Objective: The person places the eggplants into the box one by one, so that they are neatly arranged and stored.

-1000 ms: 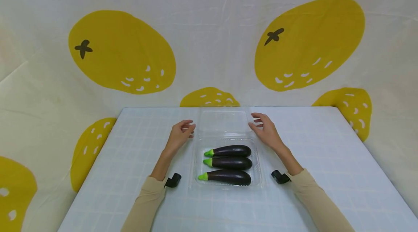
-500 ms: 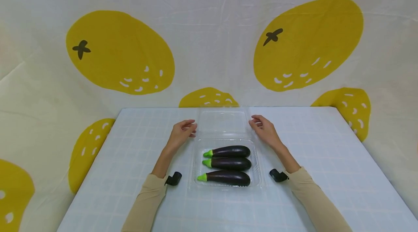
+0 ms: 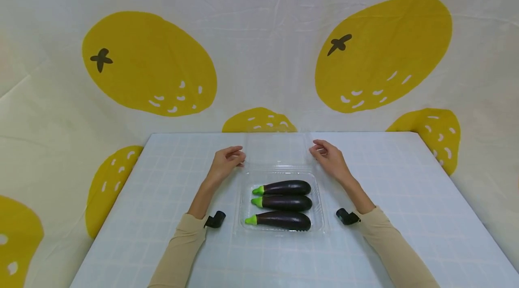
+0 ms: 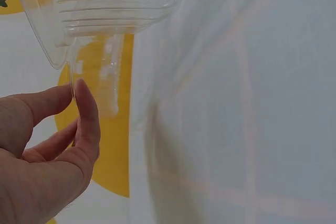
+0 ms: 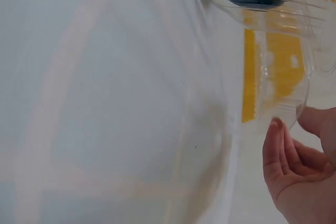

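Note:
A clear plastic clamshell container (image 3: 320,229) stands on the table, its hinged lid (image 3: 275,148) swung back on the far side. Three dark purple eggplants with green stem ends lie side by side in the base: a far eggplant (image 3: 288,187), a middle eggplant (image 3: 285,203) and a near eggplant (image 3: 285,220). My left hand (image 3: 227,162) pinches the lid's left edge between thumb and fingers (image 4: 88,111). On the opposite side, my right hand (image 3: 330,159) pinches the right edge, thumb and fingertips (image 5: 274,137) meeting at the thin plastic.
A pale blue checked cloth covers the table (image 3: 162,180). Right behind its far edge hangs a white curtain (image 3: 267,53) printed with large yellow fruit. Black wrist cameras sit at both cuffs, a left camera (image 3: 216,219) and a right camera (image 3: 346,217).
Both hands have come inward to the lid's side edges and now pinch them. The lid's outline has shifted slightly. The eggplants and the base have stayed in place.

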